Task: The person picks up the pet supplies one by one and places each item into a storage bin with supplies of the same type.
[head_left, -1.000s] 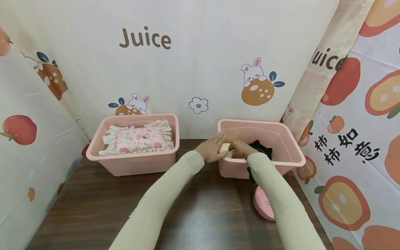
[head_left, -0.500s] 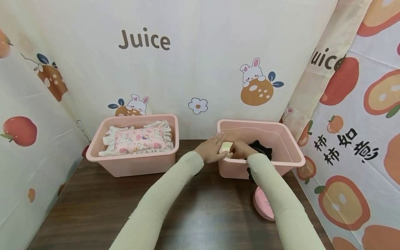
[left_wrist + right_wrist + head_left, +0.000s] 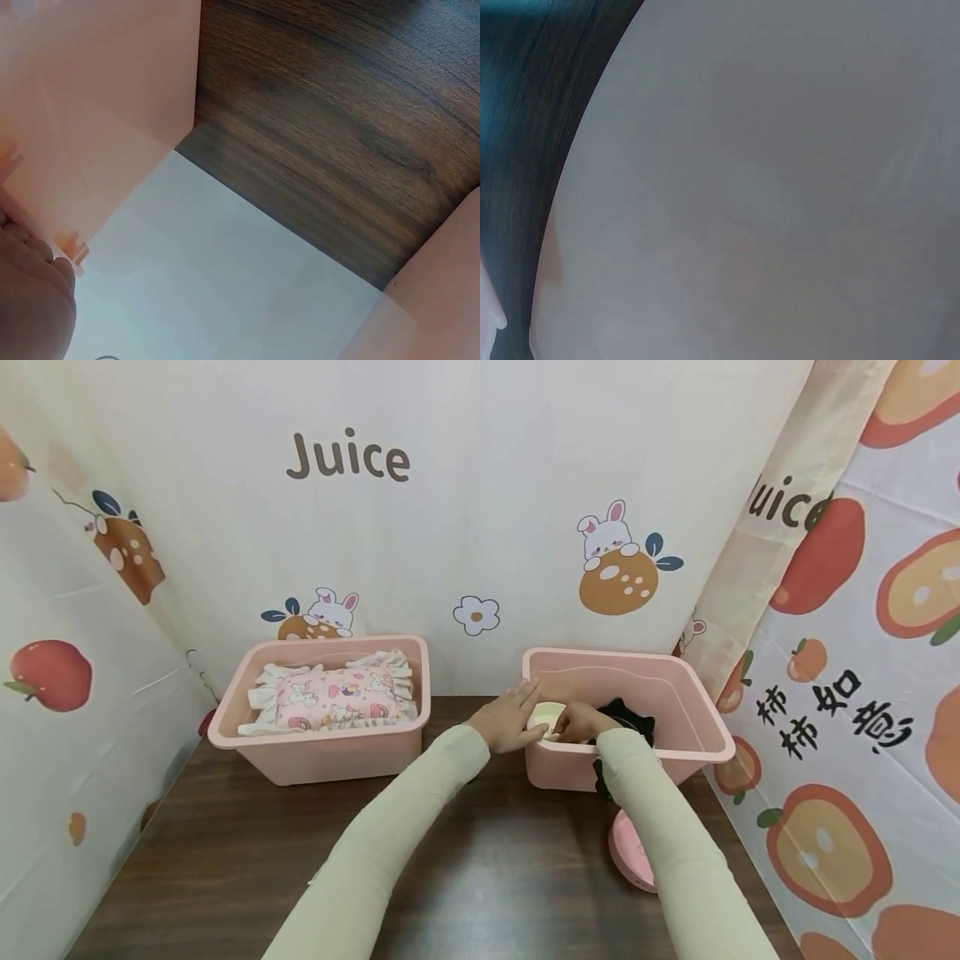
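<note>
In the head view, my right hand reaches into the left end of the right pink bin. Its fingers are curled at the edge of a pale yellow, round, bowl-like thing and pinch it there. My left hand lies over the bin's left rim with fingers fairly straight, the thumb beside the yellow thing. The left wrist view catches part of that hand at the bin's edge. A black pointed-edged item sits in the bin beyond my right wrist, partly covered. In the right wrist view a pale surface fills most of the picture.
A second pink bin stands to the left, holding a pink printed pillow with white ruffles. On the dark wooden table lies a pink round case, half hidden by my right sleeve. Printed curtains enclose the back and sides.
The pale yellow thing has turned so that more of its round inside shows. My right hand has shifted slightly to the right, while my left hand stays on the rim.
</note>
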Tool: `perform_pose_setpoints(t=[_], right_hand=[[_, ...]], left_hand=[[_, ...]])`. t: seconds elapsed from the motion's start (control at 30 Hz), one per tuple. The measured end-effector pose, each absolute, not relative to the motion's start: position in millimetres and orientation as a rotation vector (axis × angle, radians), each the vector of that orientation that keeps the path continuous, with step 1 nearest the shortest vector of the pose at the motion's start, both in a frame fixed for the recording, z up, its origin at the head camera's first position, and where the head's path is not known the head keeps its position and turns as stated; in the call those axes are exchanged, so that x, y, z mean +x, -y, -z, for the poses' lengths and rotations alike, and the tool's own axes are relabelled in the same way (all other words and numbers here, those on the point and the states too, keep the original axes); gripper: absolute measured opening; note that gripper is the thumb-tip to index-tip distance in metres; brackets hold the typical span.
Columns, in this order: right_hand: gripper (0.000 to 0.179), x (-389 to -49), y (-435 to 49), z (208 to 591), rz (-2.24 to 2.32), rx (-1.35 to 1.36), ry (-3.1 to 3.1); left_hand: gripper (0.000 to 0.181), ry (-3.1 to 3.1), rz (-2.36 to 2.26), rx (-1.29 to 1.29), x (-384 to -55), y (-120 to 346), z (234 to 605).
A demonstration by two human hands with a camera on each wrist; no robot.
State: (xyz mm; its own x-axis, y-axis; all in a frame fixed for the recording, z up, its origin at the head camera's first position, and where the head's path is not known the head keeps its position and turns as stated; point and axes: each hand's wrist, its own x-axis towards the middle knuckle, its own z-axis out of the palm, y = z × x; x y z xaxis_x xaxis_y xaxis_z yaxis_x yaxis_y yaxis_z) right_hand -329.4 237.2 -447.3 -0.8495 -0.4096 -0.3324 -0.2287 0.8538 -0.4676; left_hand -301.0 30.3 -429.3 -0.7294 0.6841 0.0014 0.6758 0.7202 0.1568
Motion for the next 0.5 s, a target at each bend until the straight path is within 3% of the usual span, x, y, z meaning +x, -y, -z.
perform_pose_setpoints(t=[0.5], right_hand=[[0.013, -335.6, -239.8, 448.5, 0.715, -0.583, -2.509]], left_hand=[[0.073, -2.86, -0.261, 1.127, -301.8, -30.7, 429.7]])
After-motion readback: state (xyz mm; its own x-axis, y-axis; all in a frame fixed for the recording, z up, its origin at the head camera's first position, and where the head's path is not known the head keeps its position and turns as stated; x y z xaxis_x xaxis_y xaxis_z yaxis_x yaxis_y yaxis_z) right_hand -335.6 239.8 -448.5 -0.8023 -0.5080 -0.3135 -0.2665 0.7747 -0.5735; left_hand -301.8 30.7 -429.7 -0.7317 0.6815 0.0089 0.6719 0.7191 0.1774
